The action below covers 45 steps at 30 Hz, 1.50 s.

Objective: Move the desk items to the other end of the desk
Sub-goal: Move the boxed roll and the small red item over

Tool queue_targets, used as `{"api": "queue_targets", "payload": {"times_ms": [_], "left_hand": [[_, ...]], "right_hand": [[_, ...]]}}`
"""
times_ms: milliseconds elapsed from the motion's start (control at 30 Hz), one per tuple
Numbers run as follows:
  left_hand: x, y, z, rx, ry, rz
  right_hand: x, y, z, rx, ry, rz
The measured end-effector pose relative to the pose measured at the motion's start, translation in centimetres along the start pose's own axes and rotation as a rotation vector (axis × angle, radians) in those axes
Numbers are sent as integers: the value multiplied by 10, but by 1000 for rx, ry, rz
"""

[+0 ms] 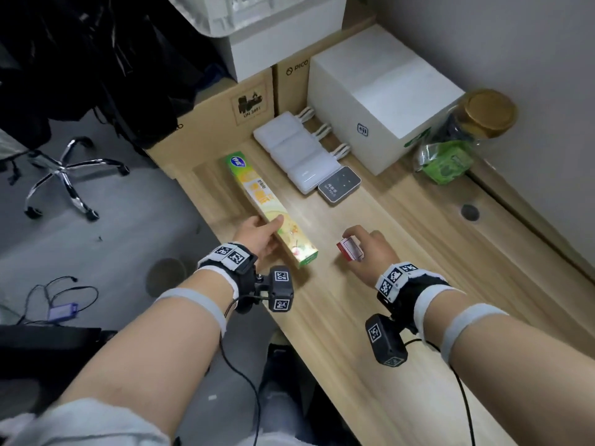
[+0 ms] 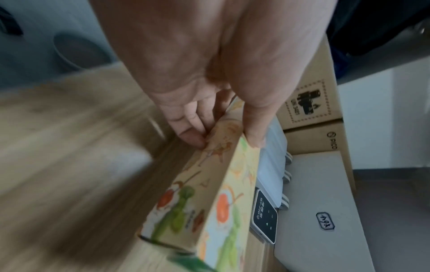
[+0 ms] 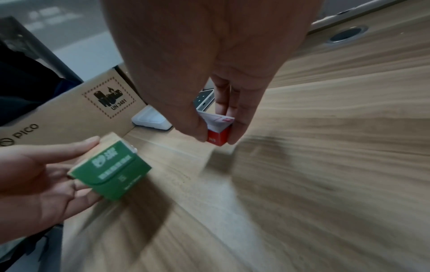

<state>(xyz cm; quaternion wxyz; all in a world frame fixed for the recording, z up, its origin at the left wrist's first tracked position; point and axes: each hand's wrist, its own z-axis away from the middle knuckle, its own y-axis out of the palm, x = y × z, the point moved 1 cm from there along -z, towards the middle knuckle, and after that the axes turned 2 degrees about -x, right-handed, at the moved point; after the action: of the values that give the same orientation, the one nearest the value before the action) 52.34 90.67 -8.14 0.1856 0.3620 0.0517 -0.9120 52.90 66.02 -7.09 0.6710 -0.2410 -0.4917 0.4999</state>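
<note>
A long yellow-green carton (image 1: 257, 194) lies lengthwise near the desk's left edge. My left hand (image 1: 270, 233) grips its near part, thumb on top and fingers (image 2: 193, 136) on the side of the carton (image 2: 209, 202). Its green end (image 3: 111, 171) shows in the right wrist view, raised slightly off the wood. My right hand (image 1: 357, 243) pinches a small red-and-white box (image 1: 350, 249) between thumb and fingers. In the right wrist view that hand (image 3: 216, 138) holds the small box (image 3: 218, 132) just above the desk, with a shadow beneath it.
Beyond the carton lie white power banks (image 1: 296, 156) and a small grey device (image 1: 339, 185). A white box (image 1: 380, 101), a gold-lidded jar (image 1: 483, 114) and a green packet (image 1: 447, 162) stand by the wall. Cardboard boxes (image 1: 225, 107) close the far end. An office chair (image 1: 64, 175) stands left.
</note>
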Motion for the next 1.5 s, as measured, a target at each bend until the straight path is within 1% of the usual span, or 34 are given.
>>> {"api": "queue_targets", "payload": {"times_ms": [133,167,233,333,400,500,600,633,700,733,767,800,900,967,1000,1067,1133,1200,1233,1300,1333,1400,1500], "left_hand": [[-20,12,-32,-149,111,-83],[-24,15,-36,-161,128,-92],[-29,19,-47,-165,131,-125],[-38,23,-54,-176,179,-189],[-43,23,-56,-184,215,-239],[-46,19,-50,-165,184,-193],[-49,10,-35,-83,116,-161],[-49,8,-27,-17,102,-120],[-50,5,-11,159,65,7],[-49,1,-6,228,56,30],[-48,-3,-3,260,54,23],[-47,-9,-5,259,59,23],[-46,-32,-23,148,32,54],[-45,-43,-44,29,-1,49],[-44,-47,-53,-33,-8,13],[-42,-52,-75,-135,11,-85],[-41,-54,-94,-167,56,-173],[-39,-53,-107,-171,109,-223],[-43,-51,-106,-192,152,-282],[-51,-49,-100,-249,272,-481],[-53,-48,-98,-263,299,-533],[-53,-51,-94,-267,311,-552],[-45,-55,-92,-252,261,-565]], "right_hand": [[8,0,-22,-17,26,-22],[10,1,-27,-19,35,-25],[14,1,-35,-25,48,-31],[20,0,-42,-38,62,-54],[27,-3,-43,-56,40,-74],[49,-15,-48,-89,-28,-92],[81,-28,-58,-91,-126,-113],[92,-29,-62,-82,-157,-128],[113,-27,-68,-69,-216,-159],[122,-24,-70,-58,-243,-174],[130,-21,-71,-46,-267,-188],[135,-18,-72,-34,-282,-199],[133,-9,-76,-49,-245,-181],[121,-4,-76,-80,-173,-26],[113,-1,-76,-76,-131,53],[97,6,-76,-30,-42,114],[85,12,-77,11,25,97],[80,15,-80,15,61,71],[79,15,-82,9,75,64],[79,15,-83,3,89,64],[80,16,-84,-1,89,69],[82,17,-83,-24,85,73],[83,16,-80,-45,106,57]]}}
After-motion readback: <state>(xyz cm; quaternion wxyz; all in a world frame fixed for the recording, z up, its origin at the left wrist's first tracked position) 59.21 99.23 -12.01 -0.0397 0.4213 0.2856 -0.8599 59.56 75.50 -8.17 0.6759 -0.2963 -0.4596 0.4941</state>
